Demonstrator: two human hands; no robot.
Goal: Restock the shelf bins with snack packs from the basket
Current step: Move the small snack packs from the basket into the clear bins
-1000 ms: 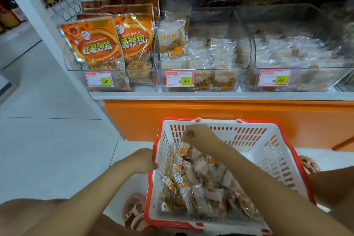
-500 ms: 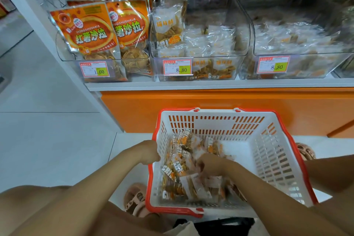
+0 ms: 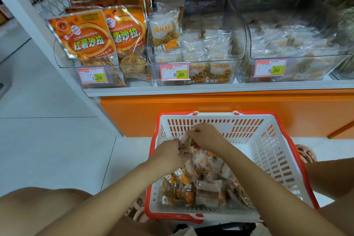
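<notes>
Shop floor (image 3: 47, 149) | basket (image 3: 268, 159) below shelf edge (image 3: 210, 89) | left hand (image 3: 168, 154), right hand (image 3: 205, 136) pinch snack packs (image 3: 184, 141)

Bare forearms (image 3: 249, 174); pinkish-brown patterned sandals (image 3: 306, 153) on the feet.

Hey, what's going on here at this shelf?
A person has both hands down in a red-and-white basket in front of a store shelf. The left hand and right hand are pinching small snack packs at the top of the pile, and none has been lifted out yet. On the shelf above, the clear middle bin and right bin hold similar packs, with room left.
</notes>
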